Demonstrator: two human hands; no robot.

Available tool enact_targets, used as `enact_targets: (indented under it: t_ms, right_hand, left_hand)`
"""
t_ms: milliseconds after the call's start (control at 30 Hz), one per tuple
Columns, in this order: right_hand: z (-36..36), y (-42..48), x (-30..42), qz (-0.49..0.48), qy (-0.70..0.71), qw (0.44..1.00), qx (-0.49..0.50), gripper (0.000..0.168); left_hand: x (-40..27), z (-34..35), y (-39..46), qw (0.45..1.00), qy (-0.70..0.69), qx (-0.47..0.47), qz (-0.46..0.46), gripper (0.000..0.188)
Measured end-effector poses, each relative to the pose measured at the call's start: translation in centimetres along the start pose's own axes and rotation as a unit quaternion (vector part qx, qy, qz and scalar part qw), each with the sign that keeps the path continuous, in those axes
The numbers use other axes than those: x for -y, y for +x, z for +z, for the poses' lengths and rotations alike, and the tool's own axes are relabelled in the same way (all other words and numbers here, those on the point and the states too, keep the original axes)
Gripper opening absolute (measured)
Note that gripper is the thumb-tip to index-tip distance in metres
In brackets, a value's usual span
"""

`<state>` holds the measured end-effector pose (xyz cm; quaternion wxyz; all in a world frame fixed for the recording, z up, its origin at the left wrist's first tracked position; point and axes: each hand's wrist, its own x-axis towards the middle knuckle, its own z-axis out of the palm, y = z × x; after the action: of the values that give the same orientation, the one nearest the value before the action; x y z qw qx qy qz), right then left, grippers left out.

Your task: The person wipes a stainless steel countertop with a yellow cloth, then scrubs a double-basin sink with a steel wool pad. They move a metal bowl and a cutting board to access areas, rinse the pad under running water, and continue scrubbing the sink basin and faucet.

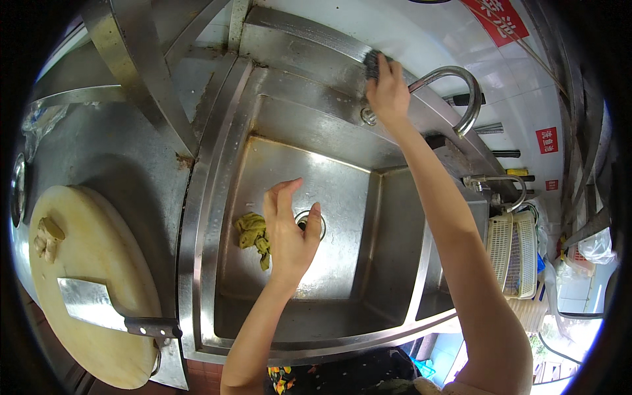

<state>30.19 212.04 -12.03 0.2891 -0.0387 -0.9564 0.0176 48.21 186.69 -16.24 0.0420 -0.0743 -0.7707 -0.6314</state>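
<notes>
My right hand (390,94) grips a dark scouring pad (373,64), which touches the top of the steel backsplash ledge (316,42) behind the sink. Just right of that hand rises a curved chrome faucet (471,94). My left hand (294,232) hovers over the stainless steel sink basin (340,197), fingers apart and holding nothing. Below it lies a crumpled yellow-green cloth (253,229) on the basin floor. The round drain (322,222) is partly hidden behind the left hand.
On the left, a cleaver (94,306) and pieces of ginger (48,239) lie on a round cutting board (98,256). A steel upright (143,74) stands beside the sink. Several knives (506,153) line the wall at right. Plastic baskets (513,252) stand past a second faucet (513,180).
</notes>
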Motion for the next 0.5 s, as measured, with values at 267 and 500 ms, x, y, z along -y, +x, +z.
enact_targets:
  t_ms: [267,500]
  right_hand:
    - [4.1,8.7,11.3,-0.147,0.012,0.989,0.015,0.037]
    - [-0.4,4.2,-0.7,-0.084,-0.111,0.990,-0.023,0.041]
  left_hand:
    - [2.2,2.2,-0.5,0.999,0.038,0.025,0.006,0.039]
    - [1.9,2.1,0.1,1.000,0.010,0.022,0.013,0.037]
